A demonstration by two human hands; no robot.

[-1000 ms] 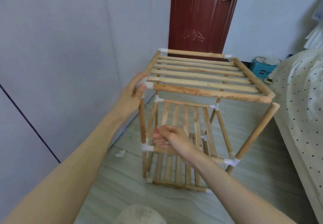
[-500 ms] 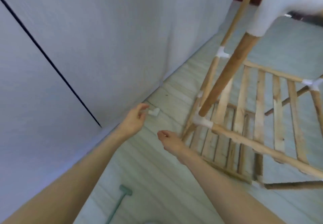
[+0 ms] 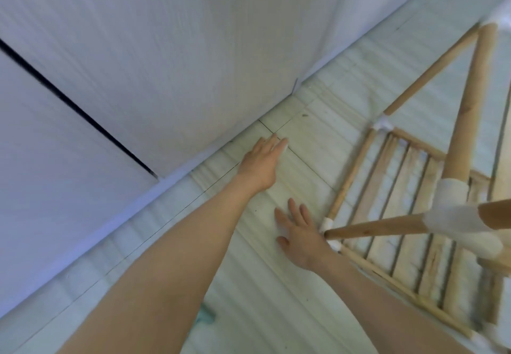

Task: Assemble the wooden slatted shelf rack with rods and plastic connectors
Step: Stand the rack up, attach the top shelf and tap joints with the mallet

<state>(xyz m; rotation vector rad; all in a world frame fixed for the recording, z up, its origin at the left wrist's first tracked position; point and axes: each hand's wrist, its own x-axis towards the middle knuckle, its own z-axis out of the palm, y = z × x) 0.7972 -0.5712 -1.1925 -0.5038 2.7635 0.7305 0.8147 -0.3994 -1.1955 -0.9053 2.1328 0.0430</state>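
Since half a second ago the left hand [image 3: 262, 160] has reached further along the floor [image 3: 276, 312] toward the wall [image 3: 166, 63] and now covers the spot where the loose white plastic connector [image 3: 284, 143] lay; only a white sliver shows at its fingertips. Whether the left hand has a grip on it: cannot tell, fingers look extended, frame is motion-blurred. Right hand [image 3: 300, 236] has dropped to the floor, fingers spread, holding nothing, just beside the rack's near-left bottom corner connector [image 3: 327, 223]. Wooden slatted shelf rack [image 3: 409, 215] stands on the floor at right, away from the wall, seen from above; its rods [image 3: 461, 110] run up to a blurred white connector [image 3: 453, 201].
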